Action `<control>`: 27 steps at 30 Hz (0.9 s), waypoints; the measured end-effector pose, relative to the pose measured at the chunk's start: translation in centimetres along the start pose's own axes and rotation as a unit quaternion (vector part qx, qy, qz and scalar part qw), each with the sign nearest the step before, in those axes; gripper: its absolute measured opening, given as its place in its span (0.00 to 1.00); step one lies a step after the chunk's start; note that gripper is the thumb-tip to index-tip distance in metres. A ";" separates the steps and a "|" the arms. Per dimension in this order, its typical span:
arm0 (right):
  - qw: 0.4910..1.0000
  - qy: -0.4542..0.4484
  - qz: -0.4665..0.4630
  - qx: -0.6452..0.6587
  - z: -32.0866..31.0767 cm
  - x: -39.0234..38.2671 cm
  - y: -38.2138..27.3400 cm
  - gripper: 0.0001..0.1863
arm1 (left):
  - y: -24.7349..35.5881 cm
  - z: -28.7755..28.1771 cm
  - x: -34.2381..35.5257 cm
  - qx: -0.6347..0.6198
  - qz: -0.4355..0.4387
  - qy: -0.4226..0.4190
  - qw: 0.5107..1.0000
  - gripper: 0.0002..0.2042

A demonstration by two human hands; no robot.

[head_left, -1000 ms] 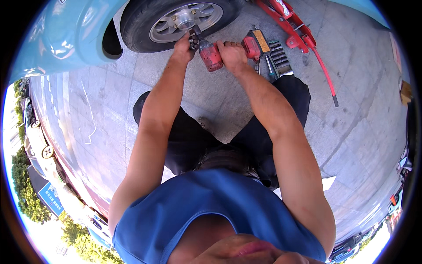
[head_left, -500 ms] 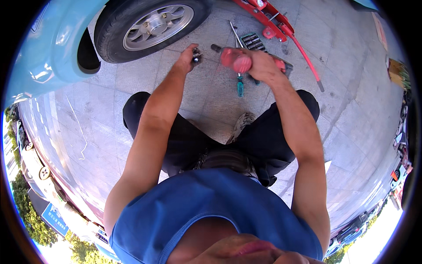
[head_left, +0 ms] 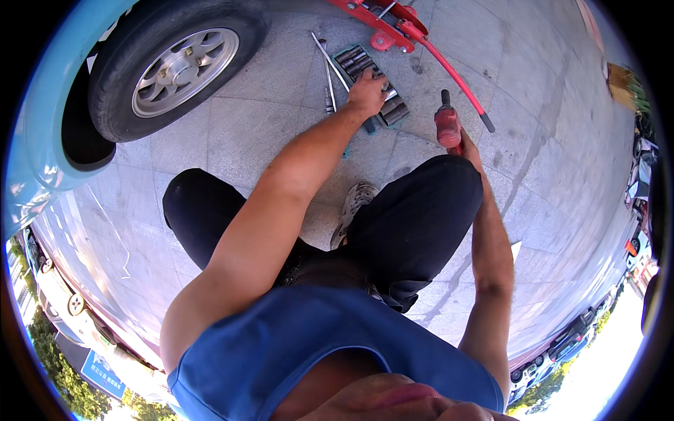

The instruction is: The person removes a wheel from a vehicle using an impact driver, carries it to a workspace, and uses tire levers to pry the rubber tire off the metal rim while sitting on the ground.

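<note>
My left hand [head_left: 367, 95] reaches across to the socket set [head_left: 353, 62], an open tray with rows of dark metal sockets lying on the paving. Its fingers are curled down over the middle of the tray; what they hold is hidden. My right hand [head_left: 470, 151] grips a red impact wrench [head_left: 448, 128] by its handle, out beside my right knee. The tool's dark nose points away from me. A long metal bar [head_left: 330, 59] lies along the left side of the tray, and a thinner tool [head_left: 329, 98] rests beside it.
A wheel with a silver rim [head_left: 184, 70] sits on the light blue vehicle [head_left: 31, 168] at the far left. Farther off to the right stands a red floor jack [head_left: 382, 38], its long red handle [head_left: 453, 76] slanting toward my right hand. A cardboard box [head_left: 621, 88] is at the right rim.
My left hand has moved right, from near the wheel with shiny metal pieces in it, to the socket tray. My right hand has drawn the impact wrench right and nearer, away from the tray.
</note>
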State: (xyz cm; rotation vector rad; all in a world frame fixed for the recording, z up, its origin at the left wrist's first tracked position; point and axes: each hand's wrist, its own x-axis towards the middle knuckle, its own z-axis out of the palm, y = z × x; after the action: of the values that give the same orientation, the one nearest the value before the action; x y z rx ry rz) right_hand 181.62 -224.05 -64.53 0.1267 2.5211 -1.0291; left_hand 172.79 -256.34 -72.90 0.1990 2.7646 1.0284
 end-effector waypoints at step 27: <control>0.973 -0.187 -0.105 -0.091 0.2 12.7 -15.6 0.39 | -10.0 -31.7 -15.2 -0.409 -0.351 0.329 0.776 0.18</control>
State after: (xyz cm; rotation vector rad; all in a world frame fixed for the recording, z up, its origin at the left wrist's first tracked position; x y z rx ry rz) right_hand 166.44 -236.38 -59.74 -0.3614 2.2961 -0.8024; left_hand 180.06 -286.77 -53.95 -1.4170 2.1105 2.1239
